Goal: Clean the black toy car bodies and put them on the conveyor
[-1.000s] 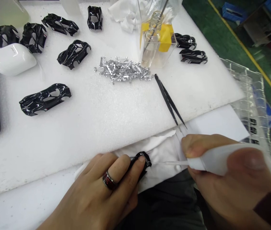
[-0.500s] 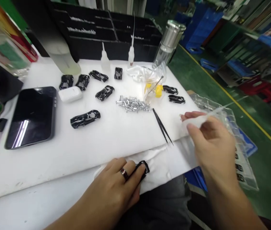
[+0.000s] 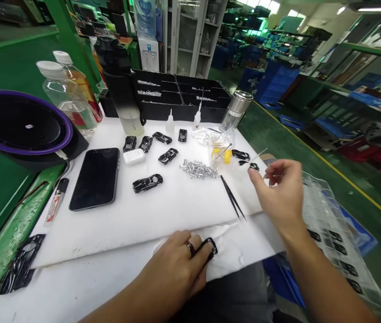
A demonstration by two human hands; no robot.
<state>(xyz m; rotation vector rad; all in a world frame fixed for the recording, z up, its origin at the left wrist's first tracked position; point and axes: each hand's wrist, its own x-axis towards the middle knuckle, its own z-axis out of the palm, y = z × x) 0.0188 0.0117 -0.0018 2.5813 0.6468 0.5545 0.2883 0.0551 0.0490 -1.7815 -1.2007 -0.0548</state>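
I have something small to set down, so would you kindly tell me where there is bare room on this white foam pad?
Bare foam lies on the white foam pad, below the silver metal parts, between the black car body shell and the black tweezers. The far edge is crowded with more shells, a dropper bottle and the clear container.

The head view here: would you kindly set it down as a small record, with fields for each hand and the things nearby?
left hand: wearing a ring, gripping a glossy black car-shaped shell over a white cloth
right hand: raised at the right edge of the white foam sheet; whether it holds anything is hard to tell
nearest right hand: black tweezers
also on the foam: heap of silver metal parts, more black shells, white earbud case, smartphone
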